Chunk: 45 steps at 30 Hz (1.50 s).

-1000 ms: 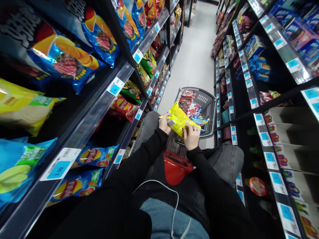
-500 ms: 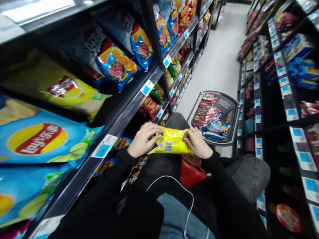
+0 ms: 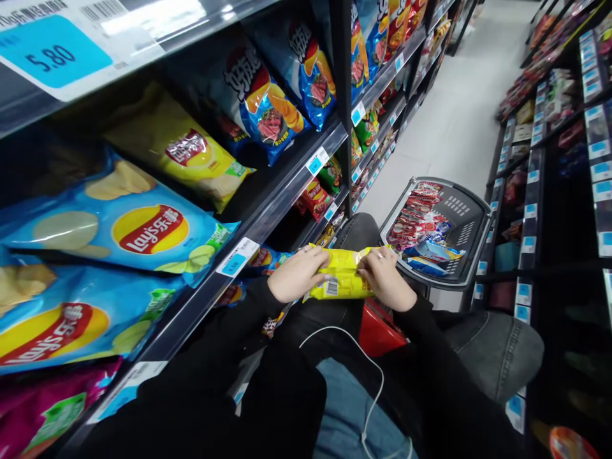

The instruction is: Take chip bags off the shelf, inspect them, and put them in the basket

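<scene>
Shelving (image 3: 275, 207), left of the basket: runs the length of the aisle. Bags on it lie with printed fronts toward the aisle, presumably so brands can be read in passing.

Basket (image 3: 471, 217), taken as landmark: dark grey, beyond the person's knees. Likely sits there to stay within reach while leaving the lap free.

Blue chip bags (image 3: 148, 223): on the shelving, well left of the basket, overlapping.

Yellow bag (image 3: 347, 280): outside the basket, to its left and nearer the body, above the lap. Lies crosswise, held at both ends — probably to keep a soft pack level and taut.

Left hand (image 3: 299, 274): gripping the bag's end farther from the basket, fingers bent over its top.

Right hand (image 3: 387, 277): gripping the end next to the basket; contact with the rim cannot be told.

Red-wrapped packs (image 3: 421, 213): inside the basket, along its left side, overlapped, perhaps to save room. Blue packs (image 3: 433, 255): at its near end.

Barcode (image 3: 331, 285): on the yellow bag, left of the basket — facing the wearer.
</scene>
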Available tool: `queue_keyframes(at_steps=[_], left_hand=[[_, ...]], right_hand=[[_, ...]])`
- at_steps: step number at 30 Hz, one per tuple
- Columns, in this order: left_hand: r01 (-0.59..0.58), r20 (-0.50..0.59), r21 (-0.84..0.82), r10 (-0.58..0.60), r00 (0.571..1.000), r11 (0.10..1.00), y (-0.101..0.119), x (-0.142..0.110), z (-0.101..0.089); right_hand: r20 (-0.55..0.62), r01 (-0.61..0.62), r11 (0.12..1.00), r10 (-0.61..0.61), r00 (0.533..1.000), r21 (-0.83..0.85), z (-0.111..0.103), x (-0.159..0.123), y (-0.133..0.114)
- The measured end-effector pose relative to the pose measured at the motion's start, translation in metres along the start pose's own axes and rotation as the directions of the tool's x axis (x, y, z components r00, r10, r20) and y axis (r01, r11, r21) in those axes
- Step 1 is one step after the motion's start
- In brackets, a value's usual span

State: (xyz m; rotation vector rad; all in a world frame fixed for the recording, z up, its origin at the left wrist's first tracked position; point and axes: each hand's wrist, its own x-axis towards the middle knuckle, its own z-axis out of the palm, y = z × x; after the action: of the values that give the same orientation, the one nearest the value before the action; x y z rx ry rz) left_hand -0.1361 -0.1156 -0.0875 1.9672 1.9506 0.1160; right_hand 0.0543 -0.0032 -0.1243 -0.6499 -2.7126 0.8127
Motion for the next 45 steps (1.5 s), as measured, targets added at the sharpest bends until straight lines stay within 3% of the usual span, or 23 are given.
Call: queue_keyframes(at_steps=[3,7,13,17,21,25,29,32,36,40,45], left_hand=[[0.002,0.004,0.109,-0.003,1.0,0.994,0.008,0.004,-0.002],[-0.02,-0.089,0.227,0.041,0.995,0.974,0.009,0.005,0.006],[-0.244,-0.187,0.394,0.337,0.923,0.886,-0.013,0.003,0.022],[-0.313,-0.256,0.403,0.434,0.864,0.86,-0.025,0.003,0.026],[-0.42,-0.34,0.318,0.516,0.786,0.85,-0.033,0.004,0.032],[-0.452,-0.391,0.292,0.537,0.747,0.843,-0.035,0.005,0.037],[-0.464,-0.395,0.293,0.548,0.738,0.836,-0.034,0.006,0.039],[-0.438,-0.405,0.244,0.502,0.764,0.865,-0.036,0.007,0.04],[-0.401,-0.433,0.24,0.467,0.771,0.884,-0.043,0.005,0.043],[-0.379,-0.426,0.204,0.43,0.796,0.903,-0.047,0.004,0.047],[-0.394,-0.406,0.23,0.455,0.792,0.89,-0.048,0.005,0.049]], right_hand=[[0.073,0.048,0.999,-0.049,0.996,0.011,-0.011,-0.001,0.006],[0.158,0.089,0.995,-0.079,0.984,-0.053,-0.022,0.0,0.016],[0.065,0.21,0.902,-0.201,0.977,-0.377,-0.016,-0.001,0.008],[0.005,0.263,0.793,-0.312,0.95,-0.549,-0.007,-0.004,0.006],[0.054,0.347,0.785,-0.374,0.926,-0.513,-0.007,-0.007,0.018],[0.136,0.311,0.882,-0.281,0.95,-0.353,-0.019,-0.011,0.028],[0.214,0.343,0.845,-0.276,0.937,-0.411,-0.029,-0.014,0.029],[0.243,0.422,0.786,-0.347,0.906,-0.453,-0.028,-0.016,0.026],[0.169,0.466,0.744,-0.443,0.88,-0.479,-0.017,-0.023,0.027],[0.022,0.4,0.829,-0.426,0.904,-0.39,-0.003,-0.033,0.034],[0.02,0.27,0.946,-0.271,0.962,-0.176,-0.002,-0.042,0.045]])
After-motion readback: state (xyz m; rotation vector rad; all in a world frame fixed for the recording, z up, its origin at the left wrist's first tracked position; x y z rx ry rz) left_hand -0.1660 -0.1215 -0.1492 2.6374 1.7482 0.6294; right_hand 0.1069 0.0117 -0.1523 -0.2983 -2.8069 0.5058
